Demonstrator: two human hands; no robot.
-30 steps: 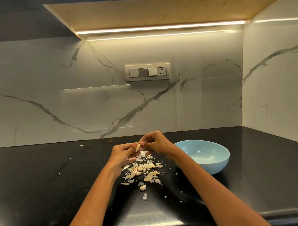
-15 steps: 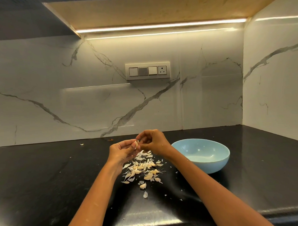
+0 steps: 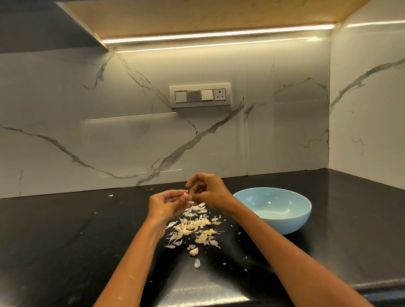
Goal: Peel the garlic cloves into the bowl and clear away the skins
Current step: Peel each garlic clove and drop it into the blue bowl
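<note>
Above the glossy black counter (image 3: 62,250), the left hand (image 3: 166,204) pinches a small pale garlic clove (image 3: 185,195) at its fingertips, and the right hand (image 3: 207,191), fingers curled, picks at its tip; how much skin clings there is too small to tell. Beneath them lies a loose scatter of cloves and papery skins (image 3: 192,231), thin and curled. The smooth, round, light-blue bowl (image 3: 274,209) sits just right of the pile, its inside bare. Open counter stretches left to the veined marble wall (image 3: 104,145); the near edge cuts both forearms.
</note>
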